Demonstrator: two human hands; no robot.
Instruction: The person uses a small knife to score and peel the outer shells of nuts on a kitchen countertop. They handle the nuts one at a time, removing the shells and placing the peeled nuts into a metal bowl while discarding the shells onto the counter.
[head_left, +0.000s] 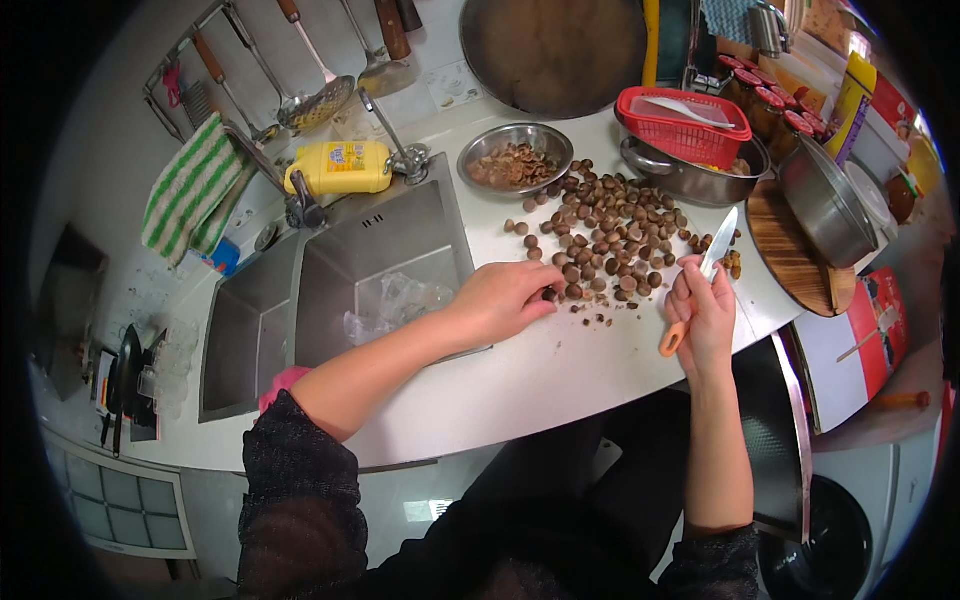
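A loose heap of brown chestnuts (615, 225) is spread over the white countertop (525, 390). At the heap's near left edge, my left hand (504, 301) pinches a dark chestnut (550, 295) between thumb and fingers, which partly cover it. To the right of the heap, my right hand (701, 307) is wrapped around a small knife (721, 238) with an orange handle, its blade pointing up and away from me. Small dark scraps (598, 319) lie between the hands. Behind the heap, a steel bowl (480, 180) holds brown shell-like pieces.
A double steel sink (322, 262) with a clear plastic bag lies left. At the back right are a steel pot (652, 169) with a red basket (686, 135) on it, a round wooden board (772, 247) and several red-lidded jars (765, 105). A yellow jug (341, 166) lies behind the sink.
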